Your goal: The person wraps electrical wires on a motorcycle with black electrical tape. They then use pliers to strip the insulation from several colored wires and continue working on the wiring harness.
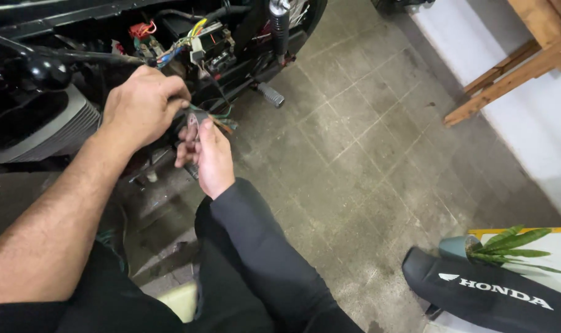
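The left hand (143,106) is curled with its fingertips pinched together on a small bundle of green and orange wires (222,123), while the right hand (207,157), in a black sleeve, is closed around a small grey metal part (195,123) that the wires run into; the two hands meet just below the open frame of a motorcycle (40,117). It looks like a wiring step, with the wires being worked at the part, and the next move seems to call for a steady grip and fine fingertip control. At 12 o'clock from the hands sits a cluster of coloured wiring and connectors (194,43); at 2 o'clock a footpeg (270,94) juts out. Far off at 4 o'clock lie a black seat (484,296) and a small potted plant (496,246). The crowded frame leaves little room.
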